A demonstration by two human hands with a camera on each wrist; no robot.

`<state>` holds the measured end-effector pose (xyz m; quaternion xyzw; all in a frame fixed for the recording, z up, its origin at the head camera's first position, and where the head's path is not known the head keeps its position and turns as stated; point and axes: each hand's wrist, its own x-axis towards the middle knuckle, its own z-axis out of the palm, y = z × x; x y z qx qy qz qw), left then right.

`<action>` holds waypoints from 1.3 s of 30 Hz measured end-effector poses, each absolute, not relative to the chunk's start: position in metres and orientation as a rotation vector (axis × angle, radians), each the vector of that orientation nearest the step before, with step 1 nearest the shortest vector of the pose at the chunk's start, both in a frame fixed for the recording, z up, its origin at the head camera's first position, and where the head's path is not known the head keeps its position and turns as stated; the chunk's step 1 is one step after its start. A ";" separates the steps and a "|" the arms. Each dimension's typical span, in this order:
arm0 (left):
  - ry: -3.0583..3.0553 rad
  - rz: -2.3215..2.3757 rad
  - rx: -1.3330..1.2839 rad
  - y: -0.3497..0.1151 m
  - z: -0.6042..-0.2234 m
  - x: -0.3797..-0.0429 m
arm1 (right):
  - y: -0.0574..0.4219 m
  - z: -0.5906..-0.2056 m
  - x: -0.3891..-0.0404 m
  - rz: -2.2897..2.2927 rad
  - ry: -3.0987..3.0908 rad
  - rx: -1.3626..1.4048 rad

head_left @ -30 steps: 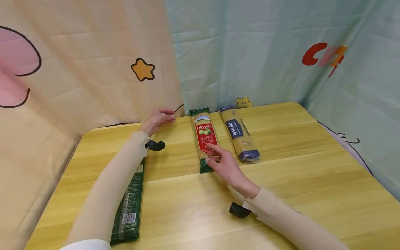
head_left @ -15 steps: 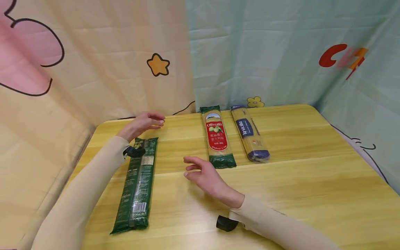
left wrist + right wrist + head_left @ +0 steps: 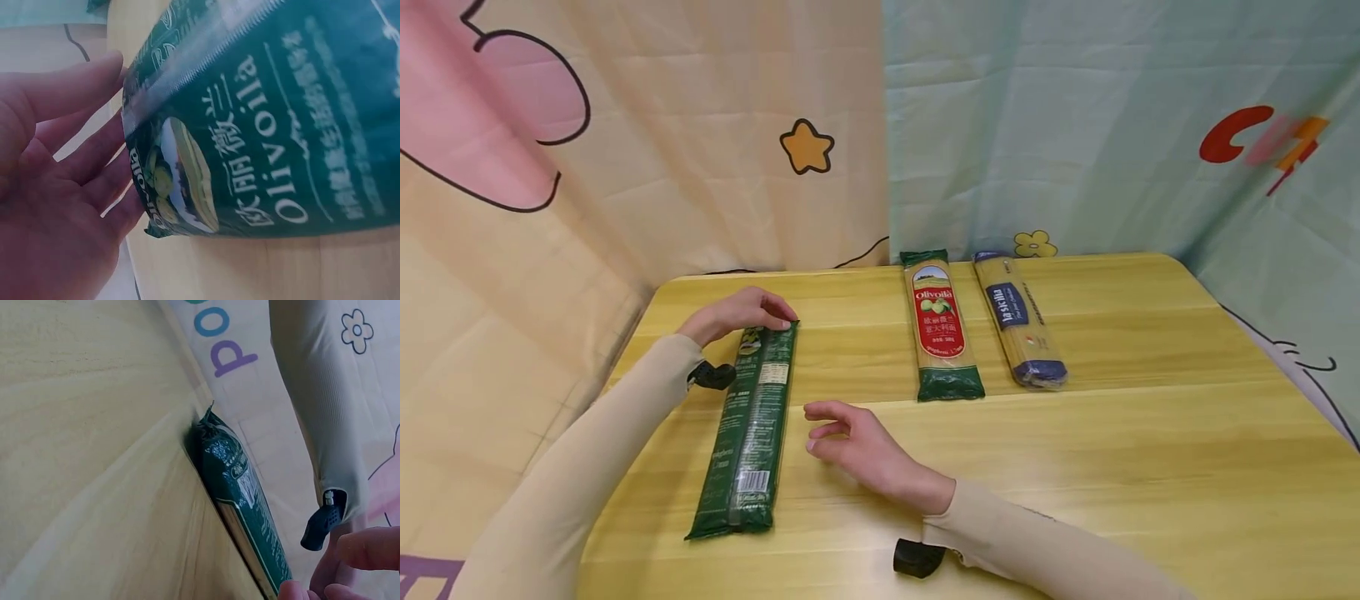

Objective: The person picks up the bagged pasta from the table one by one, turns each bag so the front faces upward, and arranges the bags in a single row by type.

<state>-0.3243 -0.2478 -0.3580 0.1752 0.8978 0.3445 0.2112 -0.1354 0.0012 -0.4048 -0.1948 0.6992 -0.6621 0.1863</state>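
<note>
Left hand (image 3: 737, 312) at the far end of the green pasta pack (image 3: 748, 425), fingers (image 3: 94, 181) straight, touching its seal — slide it straight along the worktop (image 3: 1150, 433). Right hand (image 3: 857, 442) at 3 o'clock, loosely curled, empty. Red pack (image 3: 942, 329) well apart; left edge close — open room toward 5 o'clock.

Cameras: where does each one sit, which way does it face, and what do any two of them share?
Head: worn on the head, looks forward and down over the table; shows both sleeved arms, left hand at the far end of the dark green pasta pack, right hand beside it.
Left wrist: looks along the left palm at that pack's end.
Right wrist: low over the table, faces the pack's long side; right fingertips and the left sleeve show.
Shared: all three show the dark green pasta pack.
</note>
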 end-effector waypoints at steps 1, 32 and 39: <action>2.498 0.944 0.489 -0.248 -0.359 -0.324 | 0.000 -0.405 -0.135 -1.865 1.957 -0.546; 2.603 1.231 0.382 -0.253 -0.394 -0.313 | -0.009 -0.421 -0.127 -1.829 1.886 -0.484; 2.448 1.496 0.314 -0.259 -0.395 -0.313 | -0.011 -0.422 -0.126 -1.833 1.852 -0.478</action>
